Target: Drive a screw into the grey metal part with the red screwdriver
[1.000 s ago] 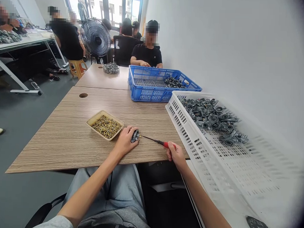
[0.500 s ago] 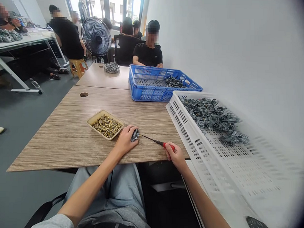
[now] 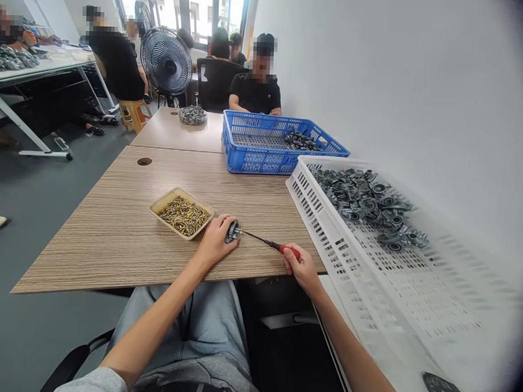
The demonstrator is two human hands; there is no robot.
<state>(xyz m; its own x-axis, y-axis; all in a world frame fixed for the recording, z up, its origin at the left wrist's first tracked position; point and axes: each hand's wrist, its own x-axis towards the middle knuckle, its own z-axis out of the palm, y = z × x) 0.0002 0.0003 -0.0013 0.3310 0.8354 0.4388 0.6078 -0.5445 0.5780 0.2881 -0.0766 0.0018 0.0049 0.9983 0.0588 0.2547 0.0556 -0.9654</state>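
Note:
My left hand [image 3: 217, 238] is closed around a grey metal casting [image 3: 232, 232], pressing it against the wood-grain table [image 3: 114, 236]; the fingers hide part of it. A small brass-coloured screw [image 3: 240, 232] shows at the casting's right side. My right hand [image 3: 301, 262] grips the red handle of a screwdriver [image 3: 273, 244], whose thin dark shaft points left with its tip at the brass screw. Just left of my left hand stands a cream plastic tub [image 3: 154, 211] full of brass-coloured screws [image 3: 184, 215].
A white perforated crate [image 3: 328, 244] with many metal castings [image 3: 364, 197] stands at the right by the wall. Behind it sits a blue crate [image 3: 262, 162] holding more castings. A person [image 3: 256, 93] sits across the table; a fan [image 3: 166, 61] stands at the back left.
Almost nothing differs. Both hands, the casting and the screwdriver stay in place; the view has shifted very slightly.

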